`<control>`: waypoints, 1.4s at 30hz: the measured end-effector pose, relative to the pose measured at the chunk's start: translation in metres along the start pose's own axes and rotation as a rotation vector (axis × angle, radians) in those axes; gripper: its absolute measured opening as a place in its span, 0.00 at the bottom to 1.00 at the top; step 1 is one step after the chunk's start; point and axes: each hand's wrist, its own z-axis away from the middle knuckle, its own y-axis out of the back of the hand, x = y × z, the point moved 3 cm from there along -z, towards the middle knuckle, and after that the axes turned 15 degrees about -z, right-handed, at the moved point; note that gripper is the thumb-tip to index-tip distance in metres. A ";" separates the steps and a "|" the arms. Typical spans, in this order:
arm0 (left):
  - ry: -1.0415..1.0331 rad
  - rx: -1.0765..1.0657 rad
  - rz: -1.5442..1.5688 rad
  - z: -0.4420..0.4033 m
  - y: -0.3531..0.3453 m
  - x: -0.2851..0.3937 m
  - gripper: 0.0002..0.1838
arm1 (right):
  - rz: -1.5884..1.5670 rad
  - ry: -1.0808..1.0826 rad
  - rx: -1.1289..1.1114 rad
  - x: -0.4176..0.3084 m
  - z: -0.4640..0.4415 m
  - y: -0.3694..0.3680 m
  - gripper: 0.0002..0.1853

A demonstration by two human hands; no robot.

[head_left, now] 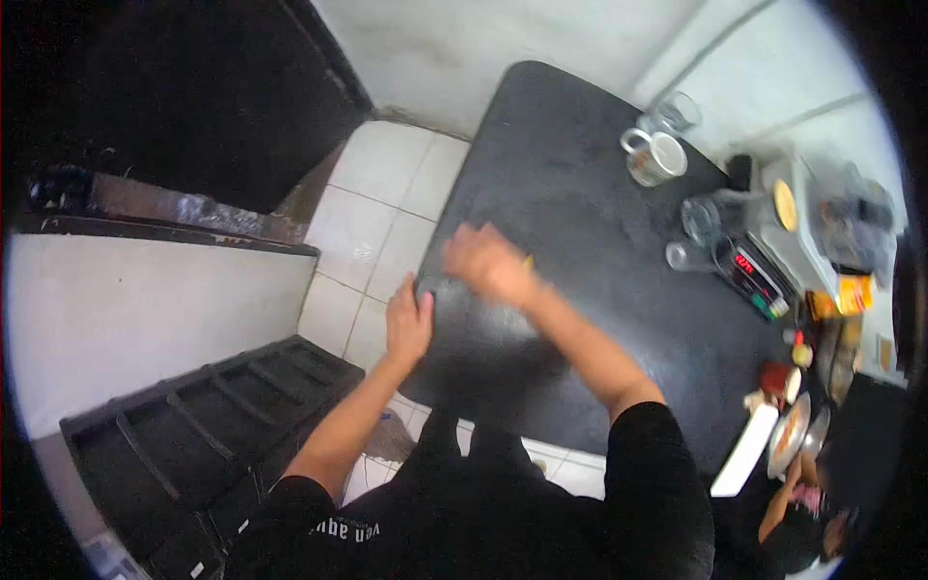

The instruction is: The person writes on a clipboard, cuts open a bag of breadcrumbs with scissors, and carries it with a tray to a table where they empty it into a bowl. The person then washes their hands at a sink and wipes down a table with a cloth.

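Note:
My left hand (409,321) is at the left edge of the black table (570,164), its thumb apart from its fingers. I see nothing held in it. Just to its right, my right hand (488,267) is low over the tabletop and smeared by motion. Its fingers look bent, but I cannot make out whether anything is under or inside them. Close beside that wrist shows a small yellow bit (528,261), too small to name.
A white mug (659,159) and a clear glass (680,113) stand at the back. Toward the right are a digital scale (757,277) with red digits, clear containers and a yellow packet (855,294). Another person's arm (781,498) reaches toward a plate (791,435). A black rack (213,416) stands lower left.

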 end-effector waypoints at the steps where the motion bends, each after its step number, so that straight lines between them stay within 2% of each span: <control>1: -0.009 0.036 -0.022 0.000 0.000 0.006 0.30 | 0.086 -0.146 -0.030 0.052 -0.019 0.015 0.23; 2: -0.022 0.071 -0.044 -0.001 0.001 0.010 0.30 | 0.098 -0.311 -0.055 0.101 -0.045 0.043 0.22; 3: -0.052 0.116 -0.125 -0.003 0.003 0.015 0.31 | 0.116 -0.374 0.086 0.158 -0.057 0.056 0.22; 4: -0.044 0.127 -0.140 -0.002 0.006 0.017 0.31 | 0.275 -0.476 0.153 0.216 -0.065 0.060 0.20; 6: -0.084 0.096 -0.149 -0.005 0.007 0.020 0.33 | 0.256 -0.545 0.392 0.273 -0.078 0.077 0.19; 8: -0.104 0.087 -0.147 -0.004 0.004 0.022 0.34 | 0.276 -0.447 0.391 0.252 -0.083 0.075 0.18; 9: -0.061 0.043 -0.177 -0.004 0.006 0.022 0.34 | 0.171 -0.490 0.153 0.208 -0.088 0.077 0.18; 10: -0.021 0.006 -0.207 -0.007 0.007 0.022 0.34 | 0.194 -0.299 0.067 0.153 -0.075 0.064 0.18; 11: -0.018 0.002 -0.209 -0.008 0.006 0.025 0.34 | -0.035 -0.168 0.240 0.114 -0.041 0.035 0.18; 12: -0.028 -0.001 -0.195 -0.006 0.006 0.026 0.34 | -0.033 -0.193 0.111 0.070 -0.013 0.010 0.20; 13: -0.028 0.004 -0.191 -0.006 0.008 0.026 0.34 | -0.278 -0.263 0.075 0.025 0.015 0.011 0.24; 14: -0.027 0.013 -0.189 -0.008 0.008 0.025 0.34 | -0.335 -0.276 -0.067 0.000 0.024 0.045 0.24; 16: -0.031 0.008 -0.191 -0.008 0.007 0.027 0.34 | -0.121 -0.579 -0.165 0.044 0.027 0.056 0.24; 18: 0.019 -0.042 -0.182 -0.011 0.010 0.031 0.34 | 0.140 -0.628 0.216 0.125 0.023 0.077 0.24; 19: 0.014 -0.036 -0.189 -0.012 0.009 0.032 0.34 | 0.340 -0.572 0.302 0.169 0.018 0.089 0.24; 21: 0.013 -0.024 -0.222 -0.011 0.007 0.031 0.34 | 0.398 -0.826 0.611 0.274 0.007 0.114 0.21; 22: 0.008 -0.018 -0.236 -0.012 0.006 0.031 0.34 | 0.505 -0.942 0.650 0.313 0.000 0.124 0.21; 24: 0.006 -0.017 -0.259 -0.011 0.004 0.031 0.34 | 0.403 -0.995 0.579 0.344 -0.026 0.140 0.21; 25: 0.042 -0.059 -0.252 -0.012 0.004 0.032 0.34 | 0.279 -0.952 0.495 0.357 -0.042 0.133 0.22; 26: 0.033 -0.078 -0.255 -0.009 0.002 0.035 0.34 | 0.164 -0.908 0.412 0.359 -0.057 0.125 0.22; 27: 0.028 -0.060 -0.248 -0.009 0.002 0.034 0.34 | 0.214 -0.688 0.355 0.335 -0.079 0.113 0.23; 28: 0.021 -0.035 -0.236 -0.010 0.003 0.034 0.34 | 0.364 -0.533 0.182 0.308 -0.099 0.090 0.20; 29: 0.024 -0.037 -0.247 -0.010 0.003 0.035 0.33 | 0.355 -0.390 0.319 0.275 -0.107 0.062 0.17; 31: 0.035 -0.051 -0.239 -0.006 0.003 0.036 0.33 | -0.022 -0.373 0.103 0.167 -0.104 0.057 0.15; 32: 0.052 -0.059 -0.245 -0.007 0.003 0.034 0.32 | -0.205 -0.300 0.006 0.133 -0.090 0.019 0.14; 33: 0.049 -0.061 -0.255 -0.006 0.003 0.033 0.32 | -0.230 -0.058 0.205 0.088 -0.056 -0.004 0.13; 34: 0.028 -0.060 -0.251 -0.004 0.000 0.034 0.32 | -0.358 0.013 0.133 0.045 -0.027 0.014 0.15; 35: 0.013 -0.022 -0.266 -0.003 0.001 0.034 0.31 | -0.447 0.076 -0.040 0.034 0.000 0.025 0.19; 36: 0.000 0.021 -0.280 -0.004 0.002 0.035 0.31 | -0.435 0.067 -0.028 0.050 0.018 0.035 0.19; 38: 0.017 -0.020 -0.257 -0.002 0.004 0.038 0.31 | -0.009 -0.177 0.103 0.112 0.042 0.053 0.24; 40: -0.019 0.075 -0.276 -0.003 0.003 0.040 0.32 | -0.006 -0.482 0.301 0.171 0.055 0.091 0.25; 41: -0.009 0.060 -0.255 -0.004 0.002 0.037 0.35 | 0.013 -0.490 0.312 0.169 0.057 0.095 0.25; 42: -0.032 0.059 -0.247 -0.009 -0.004 0.034 0.35 | 0.123 -0.640 0.391 0.161 0.056 0.091 0.26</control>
